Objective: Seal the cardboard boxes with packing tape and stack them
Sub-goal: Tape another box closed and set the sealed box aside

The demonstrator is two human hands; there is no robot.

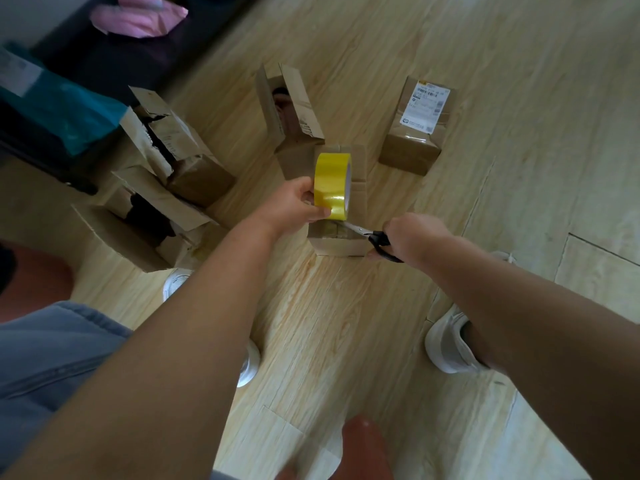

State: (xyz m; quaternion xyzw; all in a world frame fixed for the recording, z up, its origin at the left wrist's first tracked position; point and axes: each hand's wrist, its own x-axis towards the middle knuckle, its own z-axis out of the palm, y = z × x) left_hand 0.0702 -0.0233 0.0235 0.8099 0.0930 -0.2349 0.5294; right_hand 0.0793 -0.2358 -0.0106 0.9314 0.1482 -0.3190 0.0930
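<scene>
Pinching a yellow packing-tape roll (332, 185) in my left hand (294, 206), right hand (412, 237) gripping black-handled scissors (371, 235), I risk slack tape self-sticking.

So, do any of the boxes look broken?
Yes. The torn box at the left, beside the teal bag, has ragged flaps with a jagged dark gap. The box with the label at the right looks neat and taped.

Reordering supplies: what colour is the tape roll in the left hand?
Yellow, glossy. The tape roll, held by the left hand, shows best in the head view.
</scene>
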